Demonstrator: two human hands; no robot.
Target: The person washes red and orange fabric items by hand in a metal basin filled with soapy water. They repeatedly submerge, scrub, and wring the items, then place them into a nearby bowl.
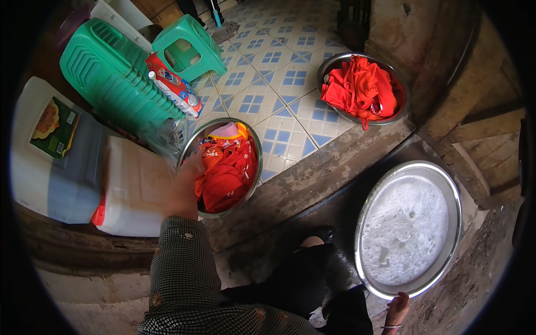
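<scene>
My left hand (184, 186), blurred by motion, reaches over the left rim of a metal basin (255, 184). Red clothes (226, 180) with white print and a yellow-orange edge fill that basin. Whether my fingers touch the cloth or the rim is unclear. At the lower right, my right hand (398, 310), with a bracelet on the wrist, is at the near rim of a large metal basin (454, 234). White suds (406, 226) cover the water in it. The fingers are curled, and their grip on the rim cannot be made out.
A second basin (325, 69) of red clothes stands on the tiled floor by a wooden sill (310, 171). Stacked green plastic stools (109, 79), a detergent bag (176, 88) and plastic containers (134, 188) crowd the left. Behind, a person's legs (190, 7) stand near a mop (226, 31).
</scene>
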